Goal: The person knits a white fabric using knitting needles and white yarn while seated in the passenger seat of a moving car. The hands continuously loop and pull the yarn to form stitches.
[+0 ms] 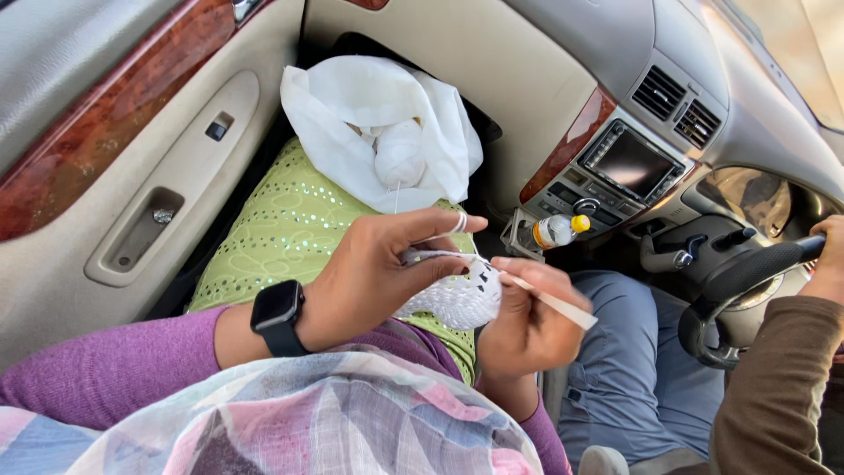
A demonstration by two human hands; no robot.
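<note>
Two hands of the wearer are at work: one left hand (pixel 374 273) and one right hand (pixel 526 321). A third hand (pixel 826 259), a neighbour's, grips one steering wheel (pixel 747 281) at three o'clock. There is one crochet hook (pixel 554 303), one white crocheted piece (pixel 457 299) and one ball of white yarn (pixel 400 151) inside one white bag (pixel 352 114) at twelve o'clock. One black smartwatch (pixel 278 317) sits at seven o'clock, one ring (pixel 461 222) near centre. One bottle (pixel 556 230) with a yellow cap lies at two o'clock, below one dashboard screen (pixel 631 163).

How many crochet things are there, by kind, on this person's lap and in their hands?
Crochet hook, in the right hand: 1
White crocheted piece, held by the left hand: 1
White yarn ball: 1
White bag around the ball: 1
Total: 4
</note>
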